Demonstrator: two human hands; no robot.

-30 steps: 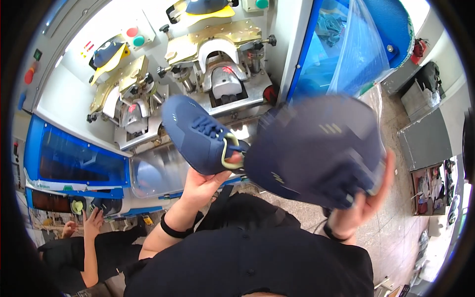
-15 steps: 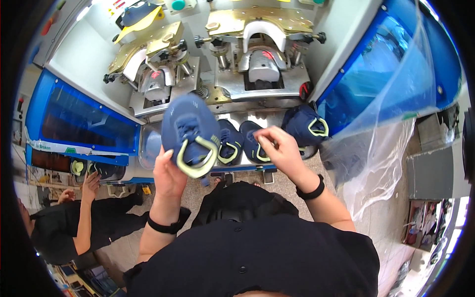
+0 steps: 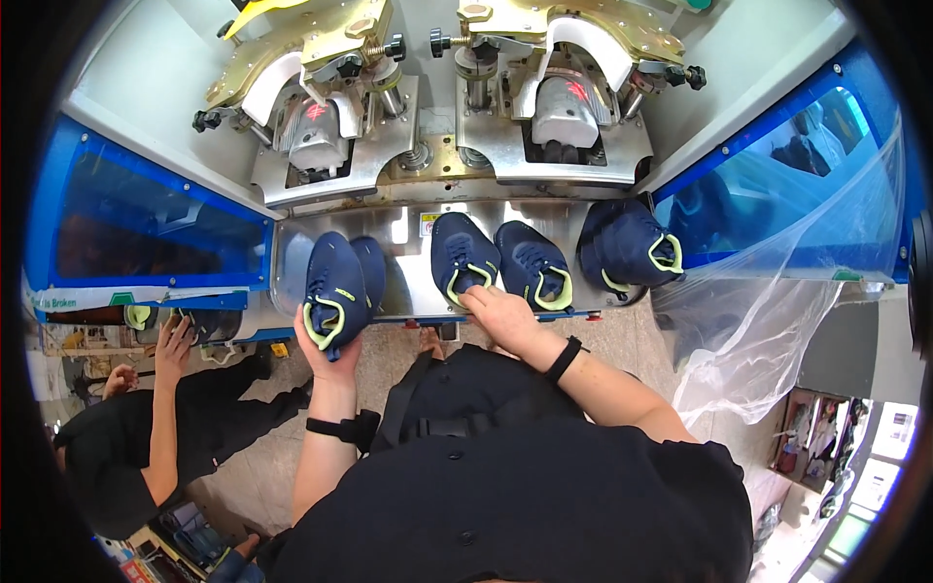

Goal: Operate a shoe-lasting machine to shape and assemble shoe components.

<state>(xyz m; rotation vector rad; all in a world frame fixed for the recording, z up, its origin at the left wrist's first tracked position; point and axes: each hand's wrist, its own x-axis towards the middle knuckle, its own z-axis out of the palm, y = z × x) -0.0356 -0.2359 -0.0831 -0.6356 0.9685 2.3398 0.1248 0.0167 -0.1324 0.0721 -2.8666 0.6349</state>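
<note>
My left hand [image 3: 328,358] is closed round the heel of a navy shoe [image 3: 328,277] with a lime-green collar lining, toe pointing away from me, at the left end of the metal ledge. A second navy shoe [image 3: 371,264] shows partly behind its right side. At the middle of the ledge, my right hand [image 3: 501,319] pinches the heel collar of another navy shoe [image 3: 461,248]; its fingertips partly cover the heel. Just right of that lies a matching shoe [image 3: 531,262], slightly turned and touched by neither hand.
Beyond the metal ledge [image 3: 403,257] stand two press stations, each with a metal form [image 3: 319,136] and a white curved pad [image 3: 267,102]. More navy shoes [image 3: 632,245] sit at the right end. Clear plastic sheeting [image 3: 768,321] hangs at right. A co-worker [image 3: 126,432] is at left.
The shoe in my left hand has come down and left from its raised position to the ledge. My right hand has moved left and down to a shoe's heel. The view has shifted.
</note>
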